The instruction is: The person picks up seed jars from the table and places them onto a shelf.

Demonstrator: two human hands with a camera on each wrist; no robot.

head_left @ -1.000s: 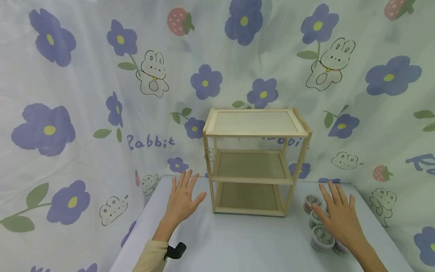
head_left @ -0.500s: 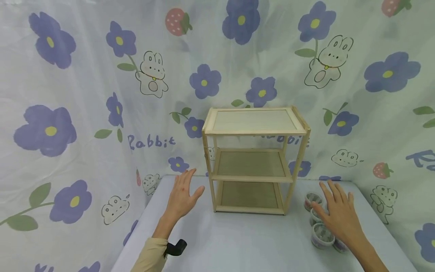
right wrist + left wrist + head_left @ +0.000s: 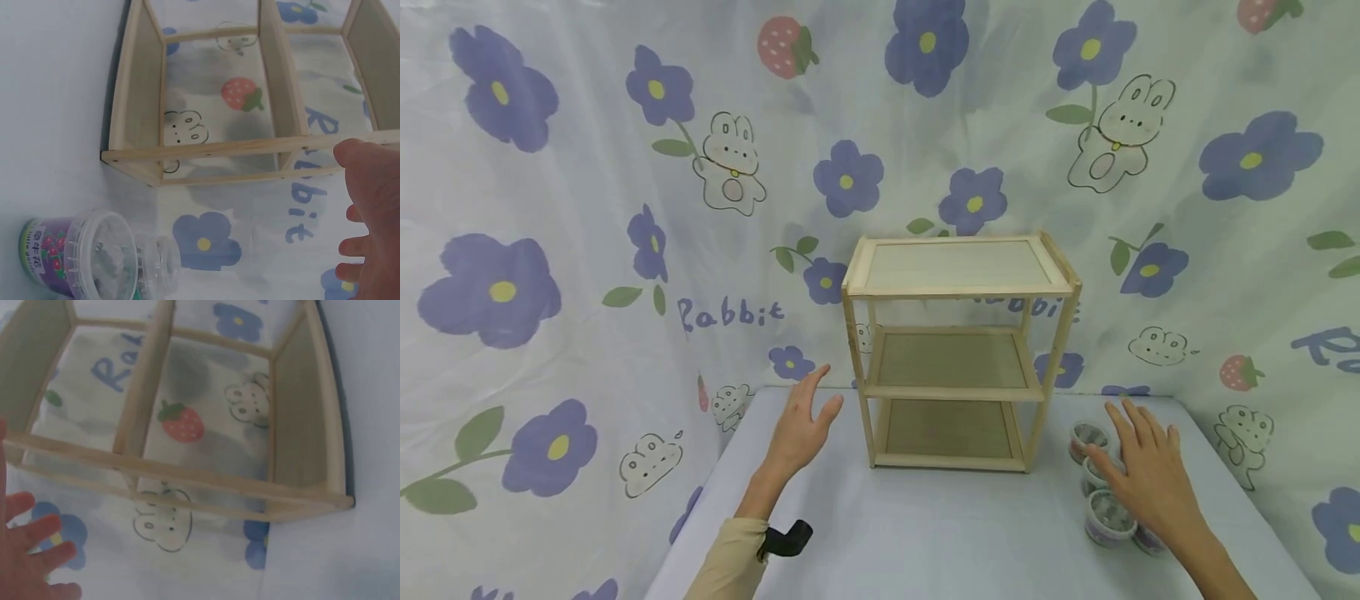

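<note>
A small wooden three-tier shelf [image 3: 958,350] stands on the pale table, its tiers bare; the wrist views show it too [image 3: 187,412] [image 3: 250,94]. My left hand [image 3: 801,425] hovers just left of the shelf's lower post with fingers straight, holding nothing; its fingers [image 3: 31,550] show at the left wrist view's edge. My right hand [image 3: 1142,471] is spread flat over a cluster of small clear lidded cups [image 3: 1105,517] with purple labels, right of the shelf. One cup [image 3: 81,256] lies close in the right wrist view, beside my right hand [image 3: 369,212].
A flower-and-rabbit printed cloth [image 3: 625,208] hangs behind and on both sides, closing in the table [image 3: 940,542]. A black strap clip [image 3: 786,540] sits at my left sleeve.
My left hand has turned slightly edge-on and drifted a little nearer the shelf post. The right hand stays over the cups. The view shifted slightly.
</note>
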